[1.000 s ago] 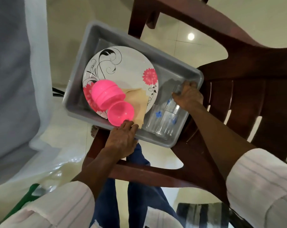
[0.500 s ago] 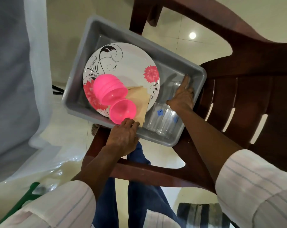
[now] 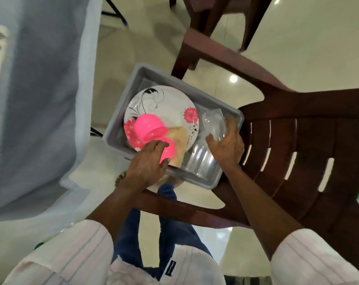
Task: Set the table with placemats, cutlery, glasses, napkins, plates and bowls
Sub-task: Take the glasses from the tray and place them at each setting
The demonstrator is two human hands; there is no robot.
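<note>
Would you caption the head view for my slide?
Right hand holds a glass over the tray; left hand grips pink bowl.

Matt grey plastic tray (image 3: 210, 100), glossy pink plastic bowls (image 3: 149, 128), clear glass tumbler (image 3: 213, 125), polished wooden chair (image 3: 298, 124)

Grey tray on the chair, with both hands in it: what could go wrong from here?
The tray appears to overhang the chair, so tugging could tip it. The left hand grips a pink bowl beside the leaning bowl stack, which might topple. The right hand holds a clear glass that could slip.
</note>
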